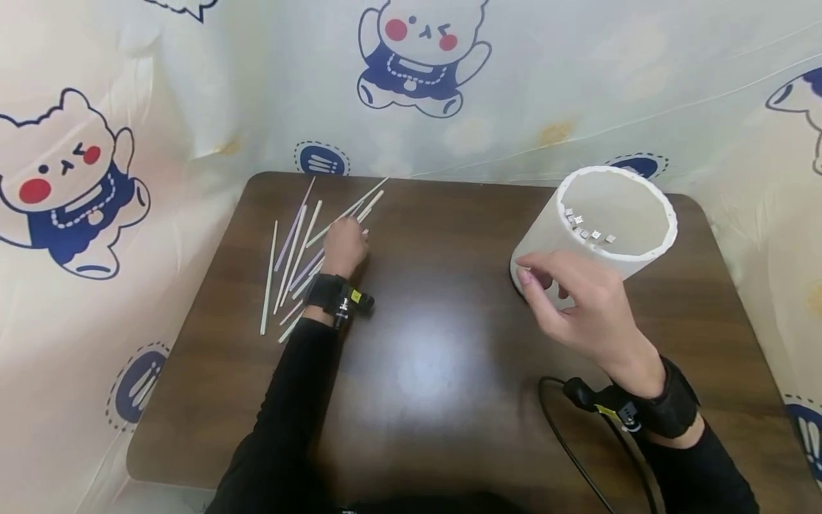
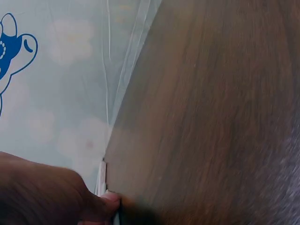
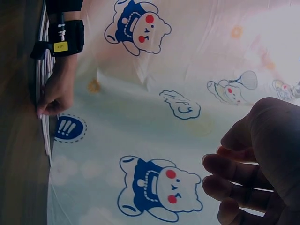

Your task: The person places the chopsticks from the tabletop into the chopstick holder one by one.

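Observation:
Thin pale green, white and lilac sticks [image 1: 268,278] lie loosely fanned on the left of the table. My left hand [image 1: 344,246] is low over their far part, fingers curled down; in the left wrist view its fingertips [image 2: 111,197] pinch at a stick [image 2: 101,176], partly hidden by the hand. My right hand [image 1: 581,300] hovers in front of a white cylindrical bin [image 1: 536,239], fingers loosely bent and nothing between them. In the right wrist view, the same hand [image 3: 262,164] shows its fingers apart. Several small white pieces [image 1: 596,234] show inside the bin.
The brown wooden table [image 1: 437,321] has rounded corners. Hanging sheets [image 1: 546,78] with cartoon bears stand close along its back and sides. A black cable [image 1: 565,435] runs from the right wrist strap [image 1: 668,400] across the table's front right.

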### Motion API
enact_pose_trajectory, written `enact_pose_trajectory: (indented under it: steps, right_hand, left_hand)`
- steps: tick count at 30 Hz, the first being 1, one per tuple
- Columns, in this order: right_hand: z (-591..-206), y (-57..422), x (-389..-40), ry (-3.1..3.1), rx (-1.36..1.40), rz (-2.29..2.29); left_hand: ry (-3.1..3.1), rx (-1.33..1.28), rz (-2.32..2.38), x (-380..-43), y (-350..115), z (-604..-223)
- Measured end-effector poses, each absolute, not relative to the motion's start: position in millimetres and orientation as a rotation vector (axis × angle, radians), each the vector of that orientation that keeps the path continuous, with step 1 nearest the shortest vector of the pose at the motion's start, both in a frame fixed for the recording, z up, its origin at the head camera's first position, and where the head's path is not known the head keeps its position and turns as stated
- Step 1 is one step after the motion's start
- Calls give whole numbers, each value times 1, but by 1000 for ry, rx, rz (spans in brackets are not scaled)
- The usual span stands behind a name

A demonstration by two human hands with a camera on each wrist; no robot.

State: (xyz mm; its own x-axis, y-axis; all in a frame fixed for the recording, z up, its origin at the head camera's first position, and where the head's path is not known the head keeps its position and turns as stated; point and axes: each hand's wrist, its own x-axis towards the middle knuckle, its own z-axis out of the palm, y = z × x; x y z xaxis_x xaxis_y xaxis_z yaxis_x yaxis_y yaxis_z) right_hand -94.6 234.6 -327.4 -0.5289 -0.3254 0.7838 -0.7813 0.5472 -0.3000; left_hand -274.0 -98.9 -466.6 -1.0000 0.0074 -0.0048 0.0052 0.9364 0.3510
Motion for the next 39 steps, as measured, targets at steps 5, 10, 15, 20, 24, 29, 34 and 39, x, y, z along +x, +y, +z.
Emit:
enact_pose_trajectory:
  steps: [5,10,15,20,24,29,34,39]
  right_hand:
    - [-329,237,-89,-2133,920,838]
    - [-329,240,-88,-2165,908,820]
    - [-334,237,-86,-2158,907,832]
    - [-335,237,-85,-2169,893,846]
    - [-335,237,-85,-2181,886,837]
    - [-334,235,-85,-2213,887,836]
    - [-327,229,-85,-2237,882,786]
    - [-314,216,-82,-2227,913,735]
  left_hand:
    - [3093,5,588,-264,-96,-460]
    - [3232,95,751,-257,-92,-426]
    - [3341,243,1040,-237,-87,-380]
    - [3438,469,1346,-217,-77,-339]
    - [3511,650,1538,-197,-68,-310]
    - [3450,894,1920,-166,-50,-275]
    - [3297,1241,2216,-134,-33,-248]
    - [3039,1639,2442,-99,-18,-241]
